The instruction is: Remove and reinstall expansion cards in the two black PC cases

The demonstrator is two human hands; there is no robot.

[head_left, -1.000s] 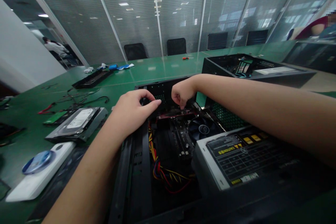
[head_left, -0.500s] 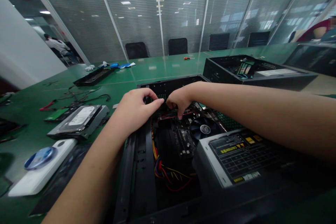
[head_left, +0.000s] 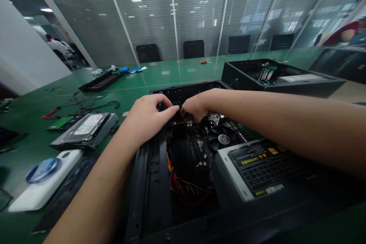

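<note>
An opened black computer case lies in front of me. My left hand rests over its left wall near the far end, thumb and index fingertips close together in a pinch; anything between them is too small to make out. Just right of it, my right hand reaches into the case with curled fingers, their tips hidden behind the hand over the far part of the motherboard. Nearer me are a CPU fan, a power supply with a caution label, and bundled coloured wires.
A hard drive, a white box-like object with a round blue item on it, and loose cables lie left. Behind stand a second case and a black tray. A screwdriver lies far back on the green table.
My right hand's lowered finger has drawn up and curled in, uncovering more of the motherboard. My left hand stays nearly in place.
</note>
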